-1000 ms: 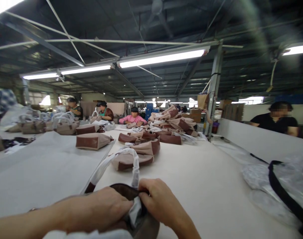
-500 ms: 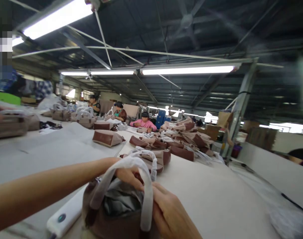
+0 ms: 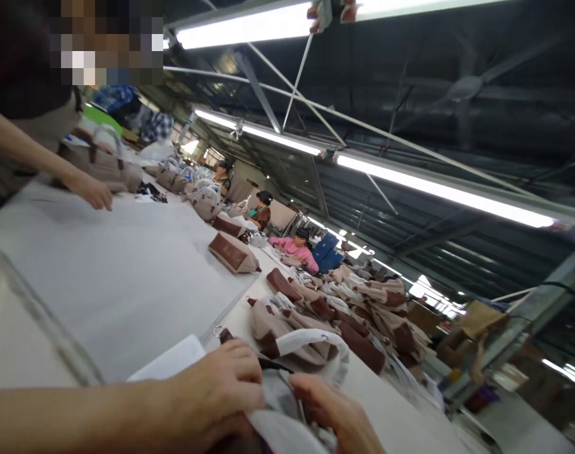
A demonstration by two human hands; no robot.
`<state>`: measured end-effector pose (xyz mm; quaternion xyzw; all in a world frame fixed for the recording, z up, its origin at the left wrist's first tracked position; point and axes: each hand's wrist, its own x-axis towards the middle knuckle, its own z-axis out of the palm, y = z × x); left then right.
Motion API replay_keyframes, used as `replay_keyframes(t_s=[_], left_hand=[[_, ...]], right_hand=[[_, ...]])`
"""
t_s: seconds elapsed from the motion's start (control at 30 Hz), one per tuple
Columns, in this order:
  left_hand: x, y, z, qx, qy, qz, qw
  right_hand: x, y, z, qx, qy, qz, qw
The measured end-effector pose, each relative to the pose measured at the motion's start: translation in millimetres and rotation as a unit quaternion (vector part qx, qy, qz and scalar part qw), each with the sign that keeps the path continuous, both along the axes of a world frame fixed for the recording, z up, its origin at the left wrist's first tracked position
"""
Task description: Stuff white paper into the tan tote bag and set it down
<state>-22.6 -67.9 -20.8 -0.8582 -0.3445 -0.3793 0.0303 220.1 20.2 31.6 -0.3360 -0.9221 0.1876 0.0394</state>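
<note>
At the near edge of the long white worktable (image 3: 127, 277):
Left hand: the left hand (image 3: 216, 394) lies over the grey lining of the brown-and-taupe handbag (image 3: 273, 403), fingers curled together and pressing down on the fabric.
Right hand: the right hand (image 3: 335, 413) sits just beside it on the same lining, fingers bent and pinching the cloth; how tightly cannot be told.
Bag position: at the bottom centre of the view, half hidden under both hands, with its white paper-wrapped handle (image 3: 311, 343) arching just beyond them.
Change of view: half a second ago the table ran level; now the view is tilted and swung left, and the bag sits lower in the picture.
Change of grip: the left hand, earlier reaching inside the bag's mouth, now rests on top.
New arrival: a co-worker's hand (image 3: 94, 192) now rests on the table at far left.
Beyond: a heap of finished brown-and-taupe bags (image 3: 363, 315) lies further along the table.
Beside the bag: a flat white sheet (image 3: 174, 359) touches the left hand.
</note>
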Motion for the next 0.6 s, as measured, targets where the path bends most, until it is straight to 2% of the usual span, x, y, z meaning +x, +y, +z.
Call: replay_keyframes(t_s=[0.07,0.13,0.17,0.23,0.3,0.37,0.47,0.53,0.6], left_hand=[[0,8,-15.3,0.08,-0.064,-0.003,0.995],[-5,11,-22.1,0.136,-0.096,-0.02,0.986],[-9,9,-22.9,0.146,-0.091,-0.025,0.985],[-17,3,-22.2,0.13,-0.044,-0.028,0.99],[-25,-4,-23.2,0.094,0.004,-0.029,0.995],[-30,-8,-28.3,0.063,0.006,-0.036,0.997],[-33,-5,-35.8,0.04,-0.037,-0.024,0.998],[-35,-1,-30.6,0.018,-0.05,-0.022,0.998],[-38,6,-13.6,-0.041,-0.031,-0.047,0.998]], right_hand=[[-33,-11,7.1,0.044,-0.112,-0.013,0.993],[-52,-13,0.4,0.098,-0.185,-0.04,0.977],[-55,-10,-6.7,0.121,-0.188,-0.041,0.974],[-51,0,-24.1,0.158,-0.131,-0.02,0.979],[-38,13,-41.2,0.15,-0.033,-0.01,0.988],[-25,23,-54.2,0.087,0.086,-0.03,0.992],[-13,30,-65.8,-0.031,0.228,-0.093,0.969],[-14,29,-70.2,-0.06,0.257,-0.122,0.957],[-22,26,-73.3,-0.054,0.247,-0.129,0.959]])
